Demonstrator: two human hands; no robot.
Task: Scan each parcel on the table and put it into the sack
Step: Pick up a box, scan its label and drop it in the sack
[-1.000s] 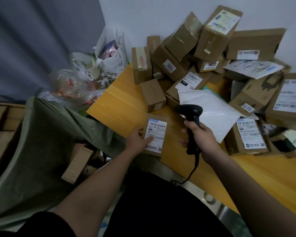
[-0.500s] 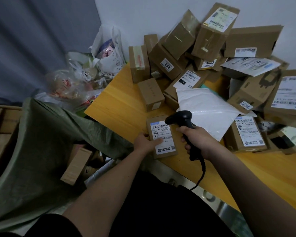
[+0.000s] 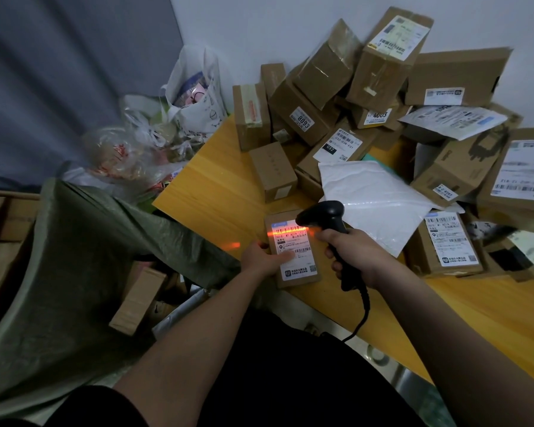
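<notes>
A green sack (image 3: 74,257) gapes at far left, cardboard boxes inside, plastic bags (image 3: 154,140) behind it against a grey curtain. The yellow wooden surface (image 3: 210,186) meets it; its near-left corner lies bare. The left hand (image 3: 267,257) holds a small labelled parcel (image 3: 293,251) at the surface's near edge, thumb curled onto its label. The right hand (image 3: 358,257) grips a black scanner (image 3: 324,215), its orange beam crossing the barcode. Piled parcels (image 3: 383,87) fill the right, up to the white wall.

The desk (image 3: 216,192) is smooth yellow wood with visible grain. Boxes (image 3: 272,171) are matt brown cardboard with white paper labels. The scanner (image 3: 321,215) is black plastic. At nine o'clock, the sack (image 3: 74,241) is coarse green woven cloth; the mailer (image 3: 373,204) is white bubbled plastic.
</notes>
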